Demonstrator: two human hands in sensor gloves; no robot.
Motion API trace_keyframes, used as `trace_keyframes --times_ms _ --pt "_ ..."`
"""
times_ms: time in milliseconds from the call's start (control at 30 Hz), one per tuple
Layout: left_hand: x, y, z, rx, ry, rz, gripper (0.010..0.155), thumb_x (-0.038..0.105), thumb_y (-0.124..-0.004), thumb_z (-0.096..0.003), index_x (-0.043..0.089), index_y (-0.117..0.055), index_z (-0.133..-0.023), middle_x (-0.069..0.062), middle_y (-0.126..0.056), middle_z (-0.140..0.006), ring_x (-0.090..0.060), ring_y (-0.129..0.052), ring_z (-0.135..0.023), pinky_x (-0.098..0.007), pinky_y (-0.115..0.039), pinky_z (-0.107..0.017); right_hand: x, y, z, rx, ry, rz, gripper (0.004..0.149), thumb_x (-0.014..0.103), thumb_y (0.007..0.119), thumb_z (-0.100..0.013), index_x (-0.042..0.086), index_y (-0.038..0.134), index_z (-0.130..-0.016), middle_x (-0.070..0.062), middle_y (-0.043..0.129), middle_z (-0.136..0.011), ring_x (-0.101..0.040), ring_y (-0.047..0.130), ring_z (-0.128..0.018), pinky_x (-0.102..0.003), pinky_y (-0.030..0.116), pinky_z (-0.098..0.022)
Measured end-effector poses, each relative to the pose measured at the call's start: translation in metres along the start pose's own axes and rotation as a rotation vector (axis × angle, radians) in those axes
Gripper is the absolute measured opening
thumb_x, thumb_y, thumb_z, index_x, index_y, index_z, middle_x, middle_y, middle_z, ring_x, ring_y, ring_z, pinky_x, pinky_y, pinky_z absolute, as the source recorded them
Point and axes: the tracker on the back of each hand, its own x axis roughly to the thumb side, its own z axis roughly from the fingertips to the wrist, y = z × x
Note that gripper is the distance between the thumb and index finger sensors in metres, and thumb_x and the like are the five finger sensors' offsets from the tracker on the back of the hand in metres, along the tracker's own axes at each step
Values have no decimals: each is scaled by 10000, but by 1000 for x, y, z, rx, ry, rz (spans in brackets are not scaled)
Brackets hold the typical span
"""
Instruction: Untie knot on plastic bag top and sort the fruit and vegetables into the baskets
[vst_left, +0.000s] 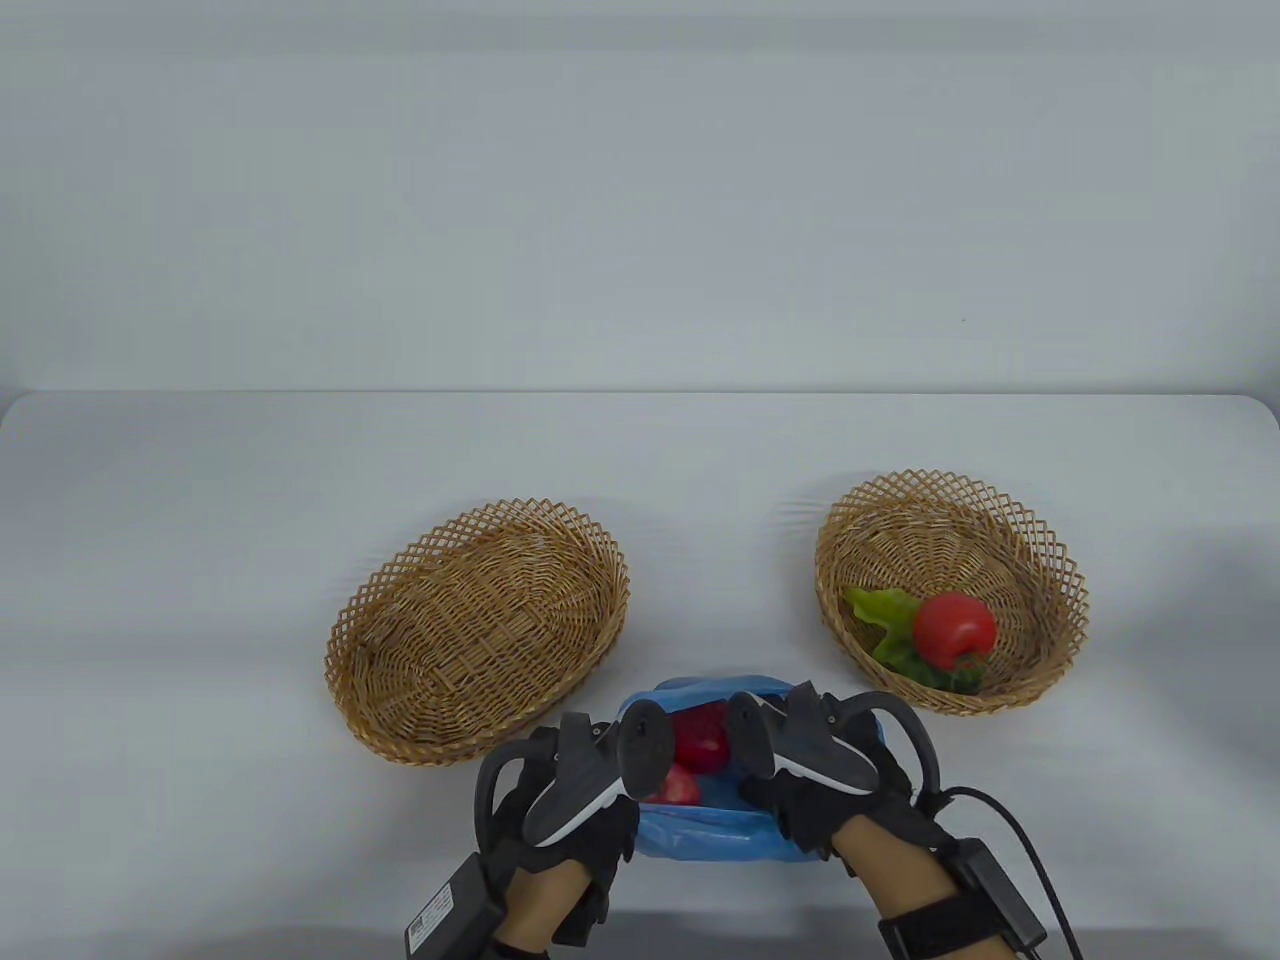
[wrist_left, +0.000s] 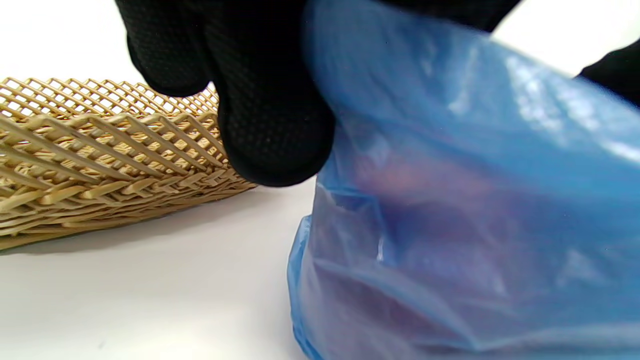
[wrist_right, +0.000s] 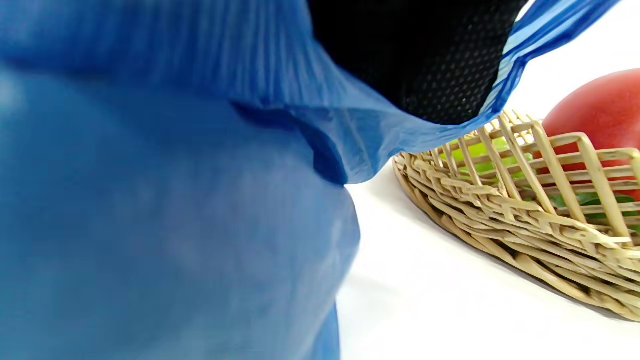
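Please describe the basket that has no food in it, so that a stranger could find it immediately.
On the white table, look left of the blue bag between the hands. The oval wicker basket lies there, empty, unlike the right basket.

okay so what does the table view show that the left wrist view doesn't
Only the table view shows the right basket holding a red tomato on a green lettuce leaf, red produce inside the open bag, and both hands, left hand and right hand.

Only the left wrist view shows gloved fingertips gripping the bag's rim up close.

Both show the blue plastic bag and the empty left basket.
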Motion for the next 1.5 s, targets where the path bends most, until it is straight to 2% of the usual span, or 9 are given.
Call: trace_keyframes --times_ms 167,400,567,767,900,967,1233,1367,1500 --pt "-3 1 -1 3 9 15 624 338 -859 -460 303 -623 -1037 62 -965 -813 -133 -1054 -541 -484 -720 -722 -17 -21 15 -90 -37 -199 896 656 875 -329 232 557 -1052 -108 847 -952 -293 939 -739 -561 731 -637" --pt "-8 7 0 22 12 69 621 360 -856 -459 315 -627 -1034 81 -961 -818 -132 -1052 -557 -485 -713 -730 -38 -45 45 -360 -58 -465 902 704 840 -318 207 608 -1034 -102 899 -898 -288 967 -697 -566 743 -622" --pt "-10 14 5 53 -13 119 656 466 -852 -440 351 -615 -1041 72 -893 -926 -161 -1020 -691 -509 -672 -764 -45 -55 62 -483 -81 -573 887 707 830 -332 208 611 -1032 -102 906 -890 -281 976 -681 -552 760 -610" --pt "-12 24 13 86 -80 203 640 564 -852 -406 466 -655 -1007 16 -633 -1146 -237 -825 -988 -577 -541 -827 -40 -52 61 -381 -147 -684 889 659 853 -347 186 575 -1047 -145 878 -919 -271 983 -652 -545 776 -584" --pt "-13 30 18 81 -154 300 605 591 -847 -403 508 -682 -979 25 -496 -1209 -283 -685 -1098 -604 -464 -846 -35 -49 59 -336 -166 -713 891 627 872 -352 181 553 -1054 -162 853 -943 -258 987 -639 -535 789 -572" --pt "-14 33 20 86 -180 333 637 605 -843 -401 519 -642 -999 60 -452 -1225 -279 -633 -1139 -613 -437 -852 -35 -48 58 -323 -167 -731 888 622 871 -357 176 551 -1054 -167 851 -943 -254 990 -632 -532 792 -567" --pt "-8 34 29 68 -333 395 886 656 -814 -420 537 -270 -1109 162 -363 -1259 -212 -503 -1219 -587 -335 -911 -30 -46 57 -267 -188 -821 881 602 850 -373 135 537 -1051 -196 856 -941 -244 1022 -609 -522 822 -545" --pt "-1 33 33 80 -379 356 946 665 -807 -409 487 -210 -1121 166 -407 -1248 -159 -571 -1191 -567 -335 -930 -22 -48 62 -267 -221 -880 865 577 831 -387 127 513 -1054 -204 833 -961 -239 1029 -629 -513 828 -557" --pt "-3 34 34 92 -365 373 968 663 -802 -411 447 -187 -1127 141 -396 -1244 -137 -592 -1169 -552 -330 -938 -16 -47 61 -220 -261 -895 815 528 733 -402 91 482 -1043 -195 806 -981 -238 1046 -659 -497 836 -574"
